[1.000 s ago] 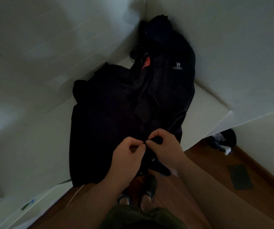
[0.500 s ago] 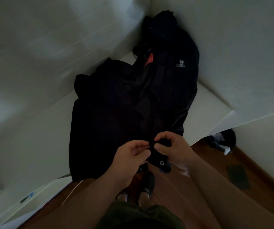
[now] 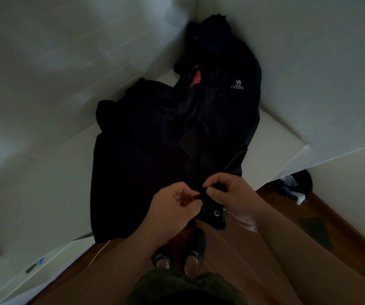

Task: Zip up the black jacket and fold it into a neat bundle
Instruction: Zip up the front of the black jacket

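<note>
The black jacket lies spread on a white surface, hood up in the far corner, a white camel logo on its chest. Its front stands open, and a red lining patch shows near the collar. At the hem near the front edge, my left hand pinches the left front edge of the jacket. My right hand pinches the right front edge between thumb and forefinger. The two hands almost meet. A metal snap shows just below them. The zipper parts themselves are too dark to make out.
White walls close in the surface on the left and right and meet behind the hood. Below the surface's edge is a wooden floor with my two feet. Dark and white items lie on the floor at right.
Both hands stay at the hem's front edges. They parted slightly half a second ago and have closed in again, with the snap exposed below the right hand.
</note>
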The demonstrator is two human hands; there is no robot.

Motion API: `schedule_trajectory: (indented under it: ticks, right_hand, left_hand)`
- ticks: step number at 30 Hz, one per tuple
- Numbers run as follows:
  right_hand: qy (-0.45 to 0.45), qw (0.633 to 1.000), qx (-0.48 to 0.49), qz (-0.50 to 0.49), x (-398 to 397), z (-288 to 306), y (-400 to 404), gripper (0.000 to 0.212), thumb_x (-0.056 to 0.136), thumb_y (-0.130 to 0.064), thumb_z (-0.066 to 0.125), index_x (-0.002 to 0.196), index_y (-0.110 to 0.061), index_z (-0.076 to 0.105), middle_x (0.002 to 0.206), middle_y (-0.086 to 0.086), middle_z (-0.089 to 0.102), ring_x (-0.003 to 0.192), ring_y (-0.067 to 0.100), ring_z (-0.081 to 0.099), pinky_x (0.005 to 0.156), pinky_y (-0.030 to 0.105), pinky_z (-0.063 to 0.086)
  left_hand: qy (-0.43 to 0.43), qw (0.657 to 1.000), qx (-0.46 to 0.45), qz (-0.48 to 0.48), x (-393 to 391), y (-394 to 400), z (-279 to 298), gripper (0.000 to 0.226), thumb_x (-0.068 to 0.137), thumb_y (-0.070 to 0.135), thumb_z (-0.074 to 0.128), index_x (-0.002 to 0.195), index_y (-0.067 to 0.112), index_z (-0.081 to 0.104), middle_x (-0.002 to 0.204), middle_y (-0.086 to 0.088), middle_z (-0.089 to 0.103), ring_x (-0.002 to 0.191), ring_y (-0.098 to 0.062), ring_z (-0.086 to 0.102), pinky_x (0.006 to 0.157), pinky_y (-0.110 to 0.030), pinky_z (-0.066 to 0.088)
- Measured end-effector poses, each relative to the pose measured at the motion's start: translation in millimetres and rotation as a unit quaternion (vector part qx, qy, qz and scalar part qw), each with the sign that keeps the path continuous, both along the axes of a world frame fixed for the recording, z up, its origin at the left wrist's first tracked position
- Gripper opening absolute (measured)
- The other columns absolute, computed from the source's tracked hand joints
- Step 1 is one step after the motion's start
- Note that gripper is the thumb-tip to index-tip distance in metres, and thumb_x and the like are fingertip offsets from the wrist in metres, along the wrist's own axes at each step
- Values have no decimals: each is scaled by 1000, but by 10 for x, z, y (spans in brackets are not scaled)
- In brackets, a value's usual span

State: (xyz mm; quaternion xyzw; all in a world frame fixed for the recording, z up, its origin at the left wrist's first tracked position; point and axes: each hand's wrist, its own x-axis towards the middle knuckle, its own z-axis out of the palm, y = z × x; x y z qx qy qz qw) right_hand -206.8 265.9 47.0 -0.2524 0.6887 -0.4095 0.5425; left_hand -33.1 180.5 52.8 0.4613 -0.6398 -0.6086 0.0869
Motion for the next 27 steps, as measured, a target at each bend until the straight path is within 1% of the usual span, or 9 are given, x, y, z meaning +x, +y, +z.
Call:
schedule_trajectory:
  ticks: [4,7,9,13,18,21,23,25,27]
  right_hand:
    - [170,978,-4,120,-99,35,-28,16,96,-24,75,91,-39,71,104,-5,60,100,18,62,92,42,56]
    - [398,903,-33,157,-134,51,-40,8,89,-38,80,94,-38,74,118,-5,41,111,22,41,94,33,40]
    - [455,873,-54,164,-115,83,-41,8,89,-36,80,95,-37,76,133,-5,38,121,23,34,99,32,34]
    - [423,875,-88,218,-145,97,-76,12,89,-22,78,93,-32,74,141,-16,53,123,19,40,103,31,39]
    - [388,874,-93,277,-221,99,-123,8,92,-22,76,86,-23,70,93,-11,69,93,15,54,84,35,48]
    - [383,881,-91,263,-183,85,-139,21,91,-21,78,80,-25,62,85,-10,63,88,15,54,80,33,46]
    - [359,896,-92,245,-183,68,-132,18,92,-19,79,83,-28,65,87,-13,65,90,10,57,81,31,48]
    - [339,909,-95,224,-208,69,-123,18,92,-17,78,85,-31,69,90,-16,66,92,4,59,82,29,49]
    - [333,914,-103,209,-233,80,-120,22,91,-16,79,86,-35,70,91,-18,66,93,2,60,84,28,51]
  left_hand:
    - [16,1000,-10,19,-6,0,6,11,88,13,76,83,16,66,78,-7,67,63,-9,57,57,-18,46]
    - [32,999,-26,20,-10,43,14,24,92,15,75,76,12,57,81,-1,65,69,-8,62,63,-16,50]
    - [52,997,1,50,-26,67,5,32,92,13,76,72,6,52,88,5,71,83,-10,71,71,-21,58]
    - [64,991,91,75,-34,71,-3,20,87,12,82,81,10,62,90,1,74,87,-22,74,76,-31,63]
    - [33,997,47,-46,24,5,3,34,92,22,77,113,43,61,100,10,70,91,-9,73,81,-31,63]
    - [39,993,-72,-80,10,6,39,27,97,25,71,111,45,61,100,13,70,90,-3,72,76,-23,61]
    - [48,989,-112,-90,17,19,15,26,102,23,64,106,48,61,92,8,72,81,-13,72,70,-33,61]
    - [59,990,-97,-81,48,39,-49,33,103,11,58,95,43,64,88,-5,71,76,-34,68,66,-46,59]
    - [88,996,-2,-32,43,66,-61,34,96,-3,52,81,24,66,98,-14,70,88,-41,66,72,-42,59]
